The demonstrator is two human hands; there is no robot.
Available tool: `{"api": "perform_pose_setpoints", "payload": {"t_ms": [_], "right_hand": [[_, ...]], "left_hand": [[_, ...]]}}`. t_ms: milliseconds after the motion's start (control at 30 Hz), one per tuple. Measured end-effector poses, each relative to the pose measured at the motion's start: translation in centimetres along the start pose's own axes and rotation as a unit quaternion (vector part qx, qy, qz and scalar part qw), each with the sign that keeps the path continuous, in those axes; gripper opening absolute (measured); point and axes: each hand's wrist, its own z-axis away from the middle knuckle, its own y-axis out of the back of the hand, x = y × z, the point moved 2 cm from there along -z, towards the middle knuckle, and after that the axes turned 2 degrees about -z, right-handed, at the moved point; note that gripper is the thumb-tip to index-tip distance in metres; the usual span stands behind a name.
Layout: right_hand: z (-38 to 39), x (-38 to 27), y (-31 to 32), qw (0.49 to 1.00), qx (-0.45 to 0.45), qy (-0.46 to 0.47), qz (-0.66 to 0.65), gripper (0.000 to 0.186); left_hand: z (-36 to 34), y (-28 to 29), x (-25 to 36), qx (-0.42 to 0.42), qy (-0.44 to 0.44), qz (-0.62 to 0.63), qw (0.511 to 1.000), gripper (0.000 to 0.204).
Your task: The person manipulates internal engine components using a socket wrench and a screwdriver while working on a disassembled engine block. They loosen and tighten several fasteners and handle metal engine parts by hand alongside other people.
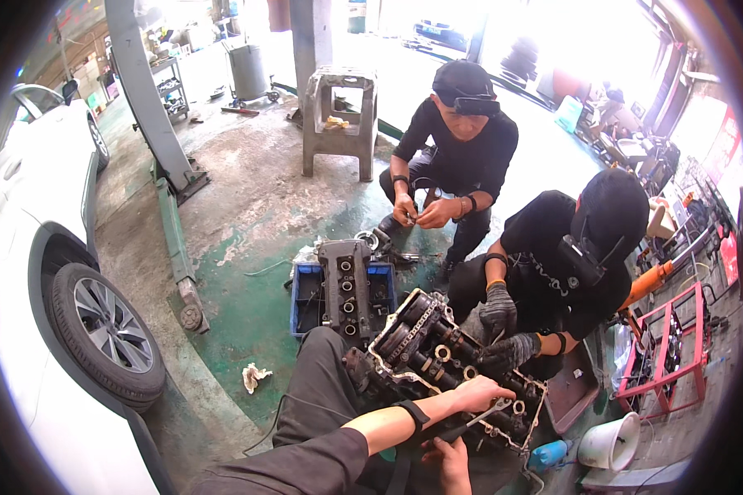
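An opened engine [446, 355] with exposed camshafts and a timing chain lies in front of me. My left hand [480, 394] reaches over its near side, fingers closed at the head of a silver ratchet wrench [475, 419]. Lower down, my right hand [449, 464] is closed around the dark handle end of that wrench; part of this grip is hidden. Across the engine, a co-worker's gloved hands [504, 330] work close to the camshafts. A dark valve cover [347, 285] rests on a blue crate [307, 280] at the engine's far left.
Another person [462, 157] squats beyond the crate, handling something small. To the left stands a white car [25, 330] beside a lift arm [173, 239]. A grey stool [338, 124] is farther back. On the right are a white bucket [609, 441], a blue bottle [551, 455] and a red frame [664, 355].
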Motion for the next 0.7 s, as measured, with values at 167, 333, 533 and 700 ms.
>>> {"api": "perform_pose_setpoints", "payload": {"t_ms": [167, 333, 533, 700], "right_hand": [[-0.1, 0.1, -0.4, 0.995, 0.087, 0.038, 0.019, 0.022], [0.5, -0.3, -0.5, 0.992, 0.107, 0.067, 0.02, 0.019], [1.5, -0.4, 0.5, 0.987, 0.13, 0.075, 0.05, 0.022], [2.4, 0.3, 0.2, 0.987, 0.125, 0.087, 0.047, 0.024]], "left_hand": [[-0.4, -0.7, 0.5, 0.029, 0.015, -0.002, 0.999, 0.054], [-0.6, -0.5, 0.8, 0.043, -0.008, -0.03, 0.999, 0.051], [-0.3, -0.7, 1.1, 0.061, -0.028, -0.041, 0.997, 0.053], [1.1, -0.6, 1.0, 0.097, -0.011, -0.039, 0.994, 0.05]]}}
